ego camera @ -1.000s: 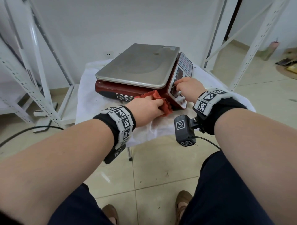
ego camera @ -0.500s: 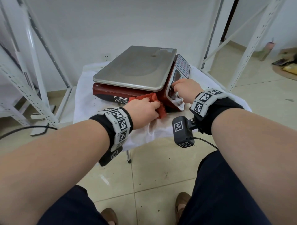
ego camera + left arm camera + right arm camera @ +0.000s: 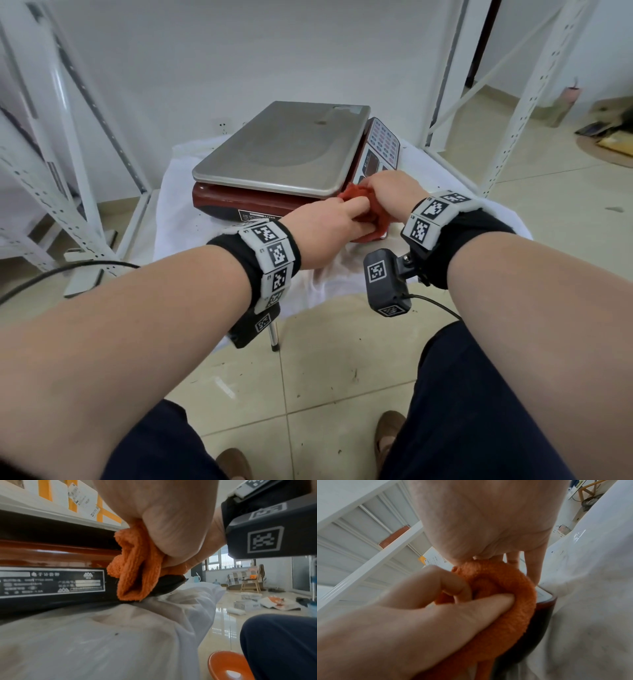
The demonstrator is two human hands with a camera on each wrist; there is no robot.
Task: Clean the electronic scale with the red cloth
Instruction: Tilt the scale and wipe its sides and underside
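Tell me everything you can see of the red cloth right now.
The red cloth is a small terry-looking rag, bunched into folds, orange-toned in the wrist views. It sits at the scale's near right corner, against its dark red base. Both hands hold it: left hand pinching it, right hand on top.

Black wristbands [image 3: 459,240] with white coded tags, dark trousers [image 3: 479,411], brown shoes [image 3: 388,428].

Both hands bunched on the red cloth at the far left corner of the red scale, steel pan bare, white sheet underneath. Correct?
Not quite. The left hand and right hand hold the red terry cloth at the near right corner of the red electronic scale, by its keypad panel, as the head view shows. The steel weighing pan is bare; a white sheet lies underneath.
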